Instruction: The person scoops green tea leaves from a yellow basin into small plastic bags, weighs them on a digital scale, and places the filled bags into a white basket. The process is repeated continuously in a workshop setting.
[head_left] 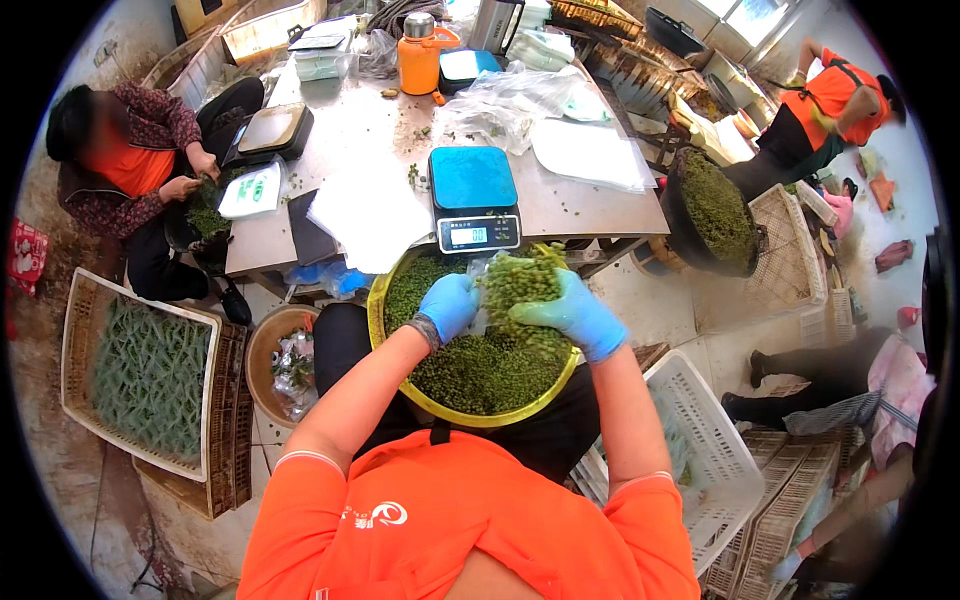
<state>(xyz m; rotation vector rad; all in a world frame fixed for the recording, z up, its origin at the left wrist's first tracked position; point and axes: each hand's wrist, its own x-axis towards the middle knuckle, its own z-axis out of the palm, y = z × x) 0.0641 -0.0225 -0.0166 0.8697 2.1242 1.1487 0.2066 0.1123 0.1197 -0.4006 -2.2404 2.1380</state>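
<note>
Both my hands wear blue gloves and are over a yellow-rimmed basin (497, 415) in my lap, heaped with small green peppercorns (490, 375). My left hand (450, 303) is closed at the edge of a clear plastic bag (482, 268), which is mostly hidden behind the hands. My right hand (578, 312) curls round a clump of green peppercorns (522, 283), lifted above the heap beside the bag; the clump is slightly blurred. Just past the basin, a digital scale (474, 195) with a blue top stands on the table edge with nothing on its plate.
White sheets (370, 215) and clear bags (500, 105) lie on the table (590, 215), near an orange flask (418, 60). Crates (210, 400) of bagged greens flank me. A brown bucket (262, 350) stands at left. Co-workers (130, 160) are left and right; a black pan (712, 210) holds more peppercorns.
</note>
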